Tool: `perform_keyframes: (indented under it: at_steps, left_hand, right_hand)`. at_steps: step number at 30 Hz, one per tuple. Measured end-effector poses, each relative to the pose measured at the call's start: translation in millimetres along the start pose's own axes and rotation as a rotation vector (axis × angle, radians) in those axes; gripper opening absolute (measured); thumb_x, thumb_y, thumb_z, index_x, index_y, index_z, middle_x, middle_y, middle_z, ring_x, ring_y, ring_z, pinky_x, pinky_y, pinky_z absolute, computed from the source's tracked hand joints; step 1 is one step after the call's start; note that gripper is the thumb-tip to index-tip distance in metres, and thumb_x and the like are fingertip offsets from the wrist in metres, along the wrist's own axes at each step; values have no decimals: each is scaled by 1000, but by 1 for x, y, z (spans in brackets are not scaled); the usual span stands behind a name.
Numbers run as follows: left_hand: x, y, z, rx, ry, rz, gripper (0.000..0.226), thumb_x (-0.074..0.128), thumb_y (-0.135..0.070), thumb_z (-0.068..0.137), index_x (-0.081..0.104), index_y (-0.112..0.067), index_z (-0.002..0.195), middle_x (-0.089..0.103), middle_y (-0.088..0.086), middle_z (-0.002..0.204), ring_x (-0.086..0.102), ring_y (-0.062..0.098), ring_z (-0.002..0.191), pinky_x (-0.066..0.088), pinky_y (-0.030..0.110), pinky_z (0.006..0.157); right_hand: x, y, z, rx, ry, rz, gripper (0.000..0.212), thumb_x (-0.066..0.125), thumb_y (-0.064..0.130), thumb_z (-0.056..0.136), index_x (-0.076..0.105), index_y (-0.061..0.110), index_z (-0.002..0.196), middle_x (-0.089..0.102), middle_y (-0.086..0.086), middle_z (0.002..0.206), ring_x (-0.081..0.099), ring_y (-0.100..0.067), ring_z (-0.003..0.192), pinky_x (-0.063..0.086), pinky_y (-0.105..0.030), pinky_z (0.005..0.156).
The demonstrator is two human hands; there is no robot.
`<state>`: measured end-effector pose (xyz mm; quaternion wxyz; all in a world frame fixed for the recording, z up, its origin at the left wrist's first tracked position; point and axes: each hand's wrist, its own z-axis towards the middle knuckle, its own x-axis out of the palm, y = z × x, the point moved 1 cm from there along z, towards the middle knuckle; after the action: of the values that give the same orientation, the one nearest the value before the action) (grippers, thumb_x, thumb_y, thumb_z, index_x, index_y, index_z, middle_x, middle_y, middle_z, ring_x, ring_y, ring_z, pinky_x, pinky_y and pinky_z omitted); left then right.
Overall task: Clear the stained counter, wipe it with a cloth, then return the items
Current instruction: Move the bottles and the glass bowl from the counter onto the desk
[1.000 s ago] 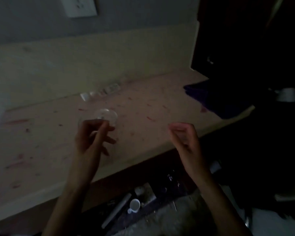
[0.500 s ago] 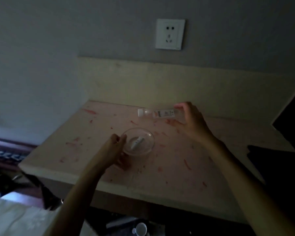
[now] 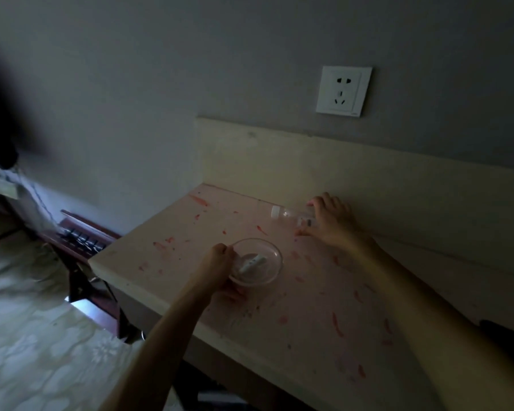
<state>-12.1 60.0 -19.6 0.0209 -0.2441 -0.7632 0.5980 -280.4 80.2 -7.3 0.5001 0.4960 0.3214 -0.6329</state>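
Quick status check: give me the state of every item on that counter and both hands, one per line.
counter: stained with red marks, not yet wiped
glass bowl: upright on the counter, a small white item inside
small bottle: lying on its side, white cap on
left hand: gripping the bowl's rim
right hand: closed on the bottle

Hands closed onto the counter items; view swung left

Compared with a second ago, when both hands hung loosely above the near edge of the counter (image 3: 190, 304), left hand (image 3: 220, 266) now gripping the near-left rim of the glass bowl (image 3: 257, 261), where half a second ago only reaching beside it. Right hand (image 3: 333, 222) closed further over the lying bottle (image 3: 294, 216) by the far edge, covering most of its label. Dark cloth seen a second ago toward the right end now almost out of view; left corner of the counter and wall socket (image 3: 343, 91) brought in.
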Motion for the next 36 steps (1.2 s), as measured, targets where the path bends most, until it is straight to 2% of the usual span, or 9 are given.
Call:
perform_keyframes:
  at_steps: [6,11,14,17,22,25,27,30,36]
  left_hand:
    - [-20,1,-4,19,-111,-25,27,38,-16,107,55,-9,87,52,8,80,57,24,56,51,31,34]
    - [-57,9,-24,2,-174,-113,24,40,-19,107,55,-1,105,51,13,86,57,30,56,51,34,29]
    - [-93,15,-45,8,-236,-173,27,40,-19,108,55,1,97,49,15,85,57,30,40,49,33,26]
    - [-138,30,-69,11,-353,-205,30,44,-18,107,58,-6,83,50,17,87,60,30,44,49,33,27]
    - [-200,74,-116,-52,-513,-240,26,42,-20,107,61,-2,101,55,16,76,58,21,30,55,37,35]
    - [-233,110,-140,-129,-608,-296,27,41,-18,107,59,2,106,51,18,78,56,24,28,53,37,31]
    - [-254,135,-153,-168,-662,-319,27,40,-18,107,59,2,104,51,18,79,55,23,27,53,38,31]
    - [-300,179,-171,-232,-765,-348,28,40,-19,108,60,1,105,51,18,80,56,22,28,53,37,31]
    - [-405,251,-162,-321,-862,-412,29,39,-19,108,60,0,101,51,17,81,55,22,27,53,37,30]
  right_hand:
    - [12,4,-1,39,96,-37,78,64,71,69,48,20,126,55,-7,133,49,-29,122,35,-42,100]
    - [-14,49,-12,30,99,291,83,62,75,68,46,17,125,60,-5,125,57,-30,112,47,-42,94]
    - [-30,100,-21,-38,126,504,82,65,75,66,43,22,125,60,4,110,61,-19,97,51,-35,79]
    - [-36,157,-22,-101,141,725,79,67,74,65,44,23,122,59,10,98,63,-12,89,51,-30,72]
    - [-31,264,-37,-201,272,1167,66,76,56,70,48,21,119,59,11,95,63,-6,86,48,-21,71]
    - [-12,335,-60,-246,424,1327,68,80,53,67,50,19,117,62,10,94,64,-7,84,53,-26,75]
    - [6,374,-77,-256,512,1381,68,82,51,64,51,17,114,64,9,94,66,-12,87,55,-23,75]
    - [44,438,-102,-286,698,1360,53,81,28,75,48,14,115,63,5,96,65,-12,85,48,-6,61]
    - [121,546,-106,-218,847,1305,54,81,25,75,45,18,116,60,5,101,61,-3,89,51,-9,63]
